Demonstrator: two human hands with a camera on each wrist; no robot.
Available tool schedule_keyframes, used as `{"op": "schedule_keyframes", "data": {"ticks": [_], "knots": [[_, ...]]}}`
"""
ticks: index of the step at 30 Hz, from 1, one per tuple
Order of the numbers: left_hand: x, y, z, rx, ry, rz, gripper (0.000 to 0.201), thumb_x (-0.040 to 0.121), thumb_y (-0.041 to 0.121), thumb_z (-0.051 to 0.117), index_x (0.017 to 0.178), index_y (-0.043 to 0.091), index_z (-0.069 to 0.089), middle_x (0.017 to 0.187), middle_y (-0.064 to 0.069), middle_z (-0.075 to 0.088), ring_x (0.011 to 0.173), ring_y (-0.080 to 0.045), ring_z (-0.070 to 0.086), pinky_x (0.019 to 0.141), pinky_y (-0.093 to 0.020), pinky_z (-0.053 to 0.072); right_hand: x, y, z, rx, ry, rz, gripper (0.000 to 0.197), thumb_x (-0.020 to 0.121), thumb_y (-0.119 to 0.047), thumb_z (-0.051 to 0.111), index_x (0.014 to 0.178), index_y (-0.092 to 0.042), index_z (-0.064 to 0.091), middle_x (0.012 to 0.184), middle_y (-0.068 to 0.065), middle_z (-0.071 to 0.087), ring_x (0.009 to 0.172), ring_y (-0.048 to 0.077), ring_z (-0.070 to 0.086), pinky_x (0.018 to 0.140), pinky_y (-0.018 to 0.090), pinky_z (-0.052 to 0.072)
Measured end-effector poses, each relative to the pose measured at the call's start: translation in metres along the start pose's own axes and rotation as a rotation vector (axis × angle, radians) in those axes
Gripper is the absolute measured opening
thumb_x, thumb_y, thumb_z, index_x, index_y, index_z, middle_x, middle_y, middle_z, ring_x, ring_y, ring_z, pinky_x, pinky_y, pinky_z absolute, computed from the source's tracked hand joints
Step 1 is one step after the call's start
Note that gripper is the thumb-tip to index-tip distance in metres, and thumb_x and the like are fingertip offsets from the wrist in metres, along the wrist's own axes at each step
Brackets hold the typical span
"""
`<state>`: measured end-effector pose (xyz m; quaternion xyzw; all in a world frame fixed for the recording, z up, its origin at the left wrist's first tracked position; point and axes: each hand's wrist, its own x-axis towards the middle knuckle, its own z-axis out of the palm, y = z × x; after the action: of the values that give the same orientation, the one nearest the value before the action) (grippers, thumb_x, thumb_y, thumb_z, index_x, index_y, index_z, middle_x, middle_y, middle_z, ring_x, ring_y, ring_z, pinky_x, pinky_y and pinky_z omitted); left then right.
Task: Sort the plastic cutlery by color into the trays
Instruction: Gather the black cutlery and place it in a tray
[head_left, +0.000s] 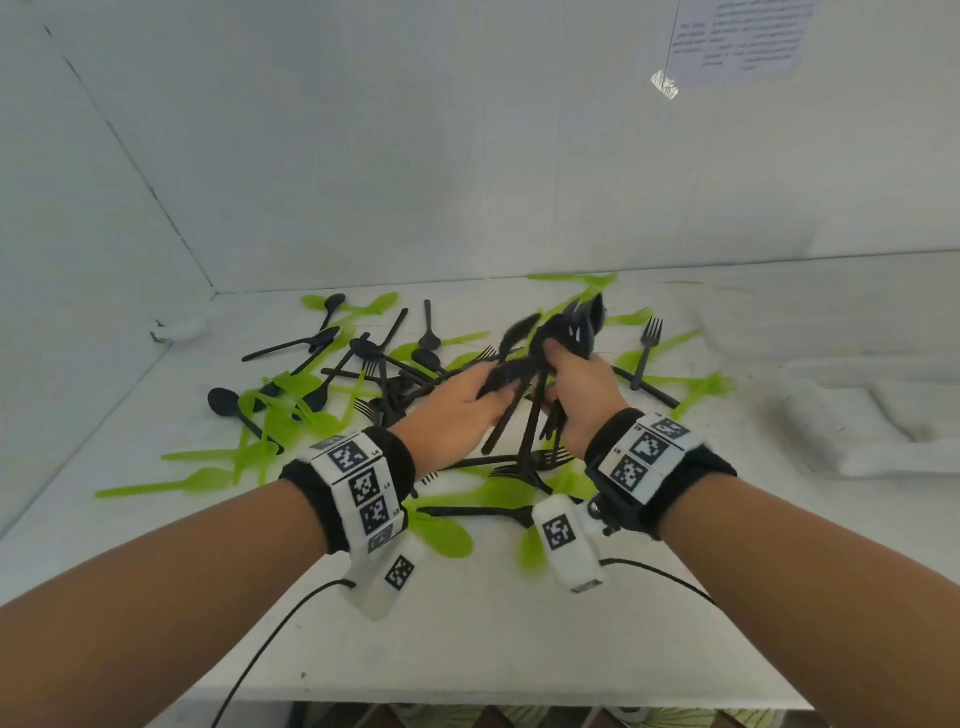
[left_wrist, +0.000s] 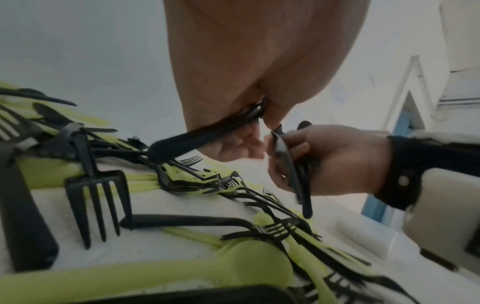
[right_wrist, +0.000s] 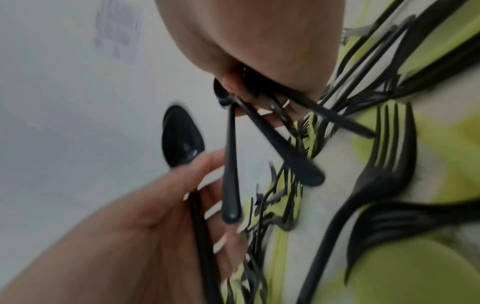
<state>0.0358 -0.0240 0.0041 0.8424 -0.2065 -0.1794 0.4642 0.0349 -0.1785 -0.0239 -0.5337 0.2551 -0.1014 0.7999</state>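
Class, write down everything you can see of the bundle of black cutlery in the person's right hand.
The bundle of black cutlery is glossy dark plastic: spoons for certain, other pieces blurred. The right hand grips it mid-handle, raised above the mixed pile, heads fanned upward, handle ends splayed downward. The left hand, holding a black spoon, meets it.
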Motion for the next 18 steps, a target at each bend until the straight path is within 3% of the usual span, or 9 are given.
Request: {"op": "schedule_keyframes", "data": {"ticks": [3, 5, 7, 10, 12, 13, 15, 16, 18], "knots": [[0.002, 0.0, -0.006, -0.167, 0.014, -0.101, 0.021, 0.106, 0.035, 0.05, 0.112, 0.015, 0.056, 0.07, 0.002, 0.043, 0.053, -0.01, 0.036, 0.051, -0.025, 0.033, 0.012, -0.009, -0.01, 0.01, 0.043, -0.005, 0.015, 0.101, -0.026, 0.061, 0.106, -0.013, 0.068, 0.087, 0.008, 0.07, 0.057, 0.019, 0.06, 0.058, 0.033, 0.053], [0.004, 0.003, -0.009, -0.239, -0.031, -0.173, 0.025, 0.107, 0.033, 0.049, 0.118, 0.012, 0.059, 0.066, 0.004, 0.032, 0.052, -0.01, 0.024, 0.048, -0.024, 0.02, 0.009, -0.009, -0.01, -0.012, -0.074, 0.008, 0.015, 0.1, -0.027, 0.063, 0.101, -0.013, 0.068, 0.077, 0.006, 0.063, 0.051, 0.017, 0.053, 0.051, 0.03, 0.049], [0.005, 0.009, -0.007, -0.267, -0.104, -0.205, 0.02, 0.108, 0.029, 0.045, 0.108, 0.014, 0.059, 0.065, 0.002, 0.03, 0.052, -0.011, 0.021, 0.05, -0.026, 0.015, 0.002, -0.003, -0.003, -0.065, -0.2, 0.015, 0.016, 0.1, -0.028, 0.063, 0.093, -0.014, 0.068, 0.069, 0.004, 0.052, 0.047, 0.012, 0.04, 0.047, 0.027, 0.037], [0.006, 0.014, -0.005, -0.267, -0.172, -0.194, 0.023, 0.109, 0.024, 0.037, 0.091, 0.018, 0.048, 0.065, -0.003, 0.037, 0.048, -0.013, 0.025, 0.049, -0.026, 0.019, 0.002, 0.005, 0.005, -0.069, -0.254, 0.037, 0.017, 0.098, -0.03, 0.065, 0.091, -0.014, 0.068, 0.068, 0.004, 0.044, 0.046, 0.009, 0.033, 0.05, 0.027, 0.031], [0.006, 0.009, -0.008, -0.195, -0.139, -0.17, 0.021, 0.109, 0.027, 0.04, 0.102, 0.016, 0.056, 0.078, -0.006, 0.053, 0.057, -0.015, 0.045, 0.055, -0.025, 0.035, 0.007, 0.004, 0.003, -0.002, -0.195, 0.055, 0.022, 0.099, -0.028, 0.065, 0.103, -0.007, 0.069, 0.073, 0.008, 0.049, 0.046, 0.011, 0.038, 0.049, 0.027, 0.037], [0.006, 0.004, -0.011, -0.147, -0.106, -0.167, 0.022, 0.109, 0.029, 0.041, 0.114, 0.017, 0.059, 0.091, -0.005, 0.061, 0.07, -0.015, 0.056, 0.064, -0.025, 0.044, 0.011, 0.001, -0.001, 0.038, -0.125, 0.06, 0.025, 0.1, -0.028, 0.064, 0.111, -0.005, 0.068, 0.074, 0.008, 0.053, 0.046, 0.013, 0.043, 0.048, 0.029, 0.042], [0.008, -0.007, -0.017, -0.133, 0.001, -0.172, 0.025, 0.108, 0.03, 0.043, 0.128, 0.022, 0.057, 0.106, -0.001, 0.064, 0.085, -0.011, 0.061, 0.078, -0.025, 0.051, 0.022, -0.006, -0.01, 0.076, 0.004, 0.073, 0.029, 0.1, -0.031, 0.064, 0.117, -0.007, 0.067, 0.075, 0.006, 0.057, 0.044, 0.014, 0.046, 0.051, 0.031, 0.045], [0.01, -0.011, -0.02, -0.177, 0.066, -0.17, 0.024, 0.108, 0.029, 0.043, 0.128, 0.023, 0.055, 0.098, -0.001, 0.061, 0.074, -0.008, 0.058, 0.07, -0.022, 0.05, 0.027, -0.008, -0.014, 0.051, 0.038, 0.079, 0.031, 0.099, -0.034, 0.065, 0.116, -0.009, 0.067, 0.077, 0.005, 0.055, 0.042, 0.012, 0.042, 0.051, 0.031, 0.042], [0.015, -0.015, -0.028, -0.291, 0.162, -0.195, 0.022, 0.109, 0.03, 0.041, 0.125, 0.021, 0.052, 0.075, 0.002, 0.045, 0.051, -0.005, 0.038, 0.046, -0.019, 0.034, 0.029, -0.01, -0.017, -0.034, 0.032, 0.069, 0.024, 0.097, -0.036, 0.067, 0.107, -0.014, 0.067, 0.079, 0.003, 0.054, 0.04, 0.008, 0.038, 0.05, 0.028, 0.039]]}}
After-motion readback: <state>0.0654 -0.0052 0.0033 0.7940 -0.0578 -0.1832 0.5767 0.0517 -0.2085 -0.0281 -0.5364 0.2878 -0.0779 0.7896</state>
